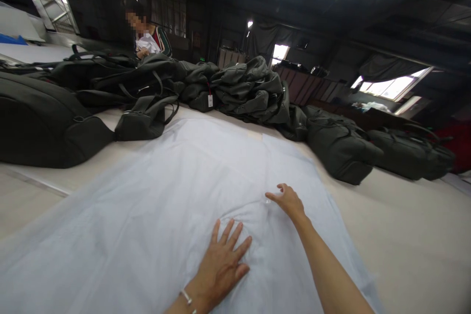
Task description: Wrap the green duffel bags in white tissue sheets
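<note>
A large sheet of thin, pale blue-white material (158, 206) is spread over the cream table, with creases near my hands. My left hand (222, 260), with a bracelet at the wrist, presses flat on it, fingers spread. To the right and farther forward, my right hand (289, 200) is just over the sheet, its thumb and fingers apart and curved. Below its fingertips shows a small, shiny spot, too small to make out.
Dark green bags (250, 91) are heaped along the sheet's far edge. A large bag (40, 122) sits at the left, others (338, 147) at the right. A person (152, 41) stands behind the heap. The cream table (412, 225) extends right.
</note>
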`<state>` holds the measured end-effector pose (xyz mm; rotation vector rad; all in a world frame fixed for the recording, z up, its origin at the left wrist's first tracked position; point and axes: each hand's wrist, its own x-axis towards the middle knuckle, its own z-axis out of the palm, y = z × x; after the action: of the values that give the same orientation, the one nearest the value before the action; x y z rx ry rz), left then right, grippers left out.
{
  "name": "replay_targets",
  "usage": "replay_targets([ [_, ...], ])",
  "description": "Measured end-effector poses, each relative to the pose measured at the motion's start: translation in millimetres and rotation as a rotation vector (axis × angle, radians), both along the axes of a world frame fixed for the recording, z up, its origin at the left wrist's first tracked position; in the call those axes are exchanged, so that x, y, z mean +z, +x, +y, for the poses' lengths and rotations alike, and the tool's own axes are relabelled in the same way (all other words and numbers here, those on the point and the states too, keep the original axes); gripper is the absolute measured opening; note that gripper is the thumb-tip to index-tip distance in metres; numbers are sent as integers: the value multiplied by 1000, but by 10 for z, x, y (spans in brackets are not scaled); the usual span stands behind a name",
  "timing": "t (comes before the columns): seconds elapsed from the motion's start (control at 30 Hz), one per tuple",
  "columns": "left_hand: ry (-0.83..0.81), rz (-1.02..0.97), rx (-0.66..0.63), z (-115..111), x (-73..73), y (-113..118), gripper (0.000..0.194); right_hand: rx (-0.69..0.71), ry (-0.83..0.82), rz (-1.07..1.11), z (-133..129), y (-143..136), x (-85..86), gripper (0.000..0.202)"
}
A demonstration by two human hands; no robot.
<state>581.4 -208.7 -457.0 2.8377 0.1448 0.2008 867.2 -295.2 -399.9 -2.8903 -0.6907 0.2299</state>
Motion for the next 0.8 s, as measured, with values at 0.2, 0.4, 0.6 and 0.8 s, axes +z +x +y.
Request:
replay_targets([
  [0.2, 29, -4, -6, 12, -30, 4, 75, -26, -2, -97, -118, -104, -327, 100],
  [0.4, 33, -19, -9, 24, -73, -5, 74, -4, -15, 1, -117, 38, -338, 80],
  [0.6, -28, 39, -7, 19, 52, 20, 64, 170, -71, 17, 55, 66, -120, 35],
  [0.8, -94, 27, 37, -5, -14, 58, 60, 301, -76, -85, 266, 85, 233, 8],
])
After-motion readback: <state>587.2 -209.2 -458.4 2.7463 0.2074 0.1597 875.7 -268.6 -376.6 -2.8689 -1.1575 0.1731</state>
